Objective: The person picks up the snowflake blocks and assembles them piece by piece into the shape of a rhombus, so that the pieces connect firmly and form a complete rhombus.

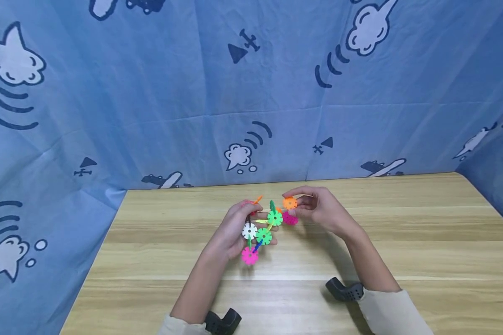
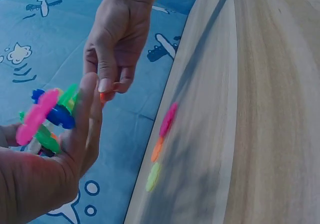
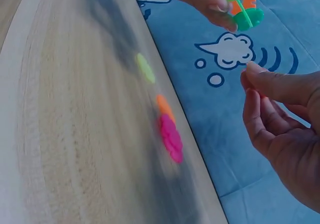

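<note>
"Head view?"
"Left hand point(image 1: 234, 229) held the linked discs point(image 1: 263, 236) above the table point(image 1: 402, 246), which ran wide to both sides. Right hand point(image 1: 318, 208) pinched an orange disc point(image 1: 290, 203)."
"Left wrist?"
"Magenta disc point(image 2: 169, 120), second orange disc point(image 2: 157, 149), yellow disc point(image 2: 153, 177) lay in line near the edge, beside the blue cloth point(image 2: 125, 154). Left hand partly hid the linked discs."
"Right wrist?"
"Right hand nearly covered its disc; left hand was cut off above."
</note>
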